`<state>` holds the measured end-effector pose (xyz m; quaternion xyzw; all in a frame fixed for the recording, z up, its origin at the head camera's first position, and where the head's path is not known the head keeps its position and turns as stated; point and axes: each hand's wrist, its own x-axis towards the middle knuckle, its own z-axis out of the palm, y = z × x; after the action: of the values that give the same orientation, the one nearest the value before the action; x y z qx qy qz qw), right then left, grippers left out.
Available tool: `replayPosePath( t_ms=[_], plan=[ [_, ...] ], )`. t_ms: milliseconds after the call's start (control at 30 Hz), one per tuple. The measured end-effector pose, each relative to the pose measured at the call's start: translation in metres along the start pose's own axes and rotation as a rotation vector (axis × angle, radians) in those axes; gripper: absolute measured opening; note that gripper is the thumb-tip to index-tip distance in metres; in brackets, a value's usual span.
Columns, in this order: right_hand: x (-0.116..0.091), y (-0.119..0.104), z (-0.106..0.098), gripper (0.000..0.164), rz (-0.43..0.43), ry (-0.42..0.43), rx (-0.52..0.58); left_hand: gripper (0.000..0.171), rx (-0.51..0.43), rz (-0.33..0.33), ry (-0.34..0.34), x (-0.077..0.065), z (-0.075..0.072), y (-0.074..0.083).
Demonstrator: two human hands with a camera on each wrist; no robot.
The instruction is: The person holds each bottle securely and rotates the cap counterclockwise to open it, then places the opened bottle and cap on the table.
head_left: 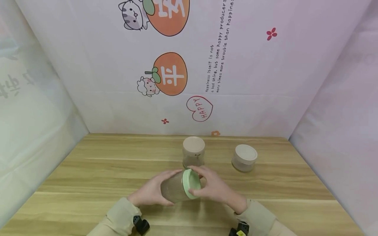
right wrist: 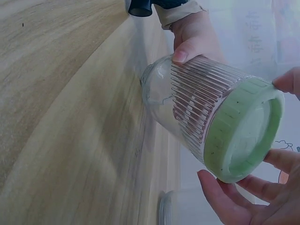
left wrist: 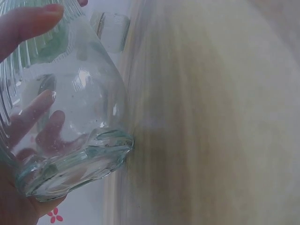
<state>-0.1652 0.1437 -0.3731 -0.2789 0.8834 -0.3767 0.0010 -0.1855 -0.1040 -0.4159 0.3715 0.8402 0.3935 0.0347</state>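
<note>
A ribbed clear glass jar (head_left: 175,188) with a light green lid (head_left: 193,184) is tilted on its side above the table, lid toward the right. My left hand (head_left: 151,191) grips its body; through the glass in the left wrist view, fingers (left wrist: 35,117) show behind the jar. With thumb and fingertips, my right hand (head_left: 215,186) holds the lid's rim. In the right wrist view the lid (right wrist: 246,131) sits on the jar's mouth, and the left thumb lies across the ribbed glass (right wrist: 201,93). The jar looks transparent, with no contents visible.
A clear jar with a pale pinkish lid (head_left: 193,145) stands just behind my hands. Farther right is a short, wide jar with a white lid (head_left: 245,153). The wood-grain table (head_left: 118,154) ends at a printed white cloth backdrop (head_left: 251,108), with white cloth on both sides.
</note>
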Motion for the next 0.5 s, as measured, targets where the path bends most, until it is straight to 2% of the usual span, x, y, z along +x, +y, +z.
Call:
replayPosePath(
  t_ms=[67, 267, 500],
  plan=[
    [-0.0002, 0.0003, 0.0006, 0.070, -0.016, 0.001, 0.015, 0.101, 0.004, 0.002, 0.002, -0.0003, 0.0001, 0.0004],
    [-0.0009, 0.0013, 0.0021, 0.076, -0.035, -0.028, 0.162, 0.102, 0.000, -0.017, -0.001, -0.0010, 0.0013, 0.0003],
    [0.0003, 0.0043, -0.0009, 0.077, -0.084, -0.047, 0.162, 0.103, -0.012, -0.044, -0.004, -0.0003, 0.0015, -0.0007]
  ],
)
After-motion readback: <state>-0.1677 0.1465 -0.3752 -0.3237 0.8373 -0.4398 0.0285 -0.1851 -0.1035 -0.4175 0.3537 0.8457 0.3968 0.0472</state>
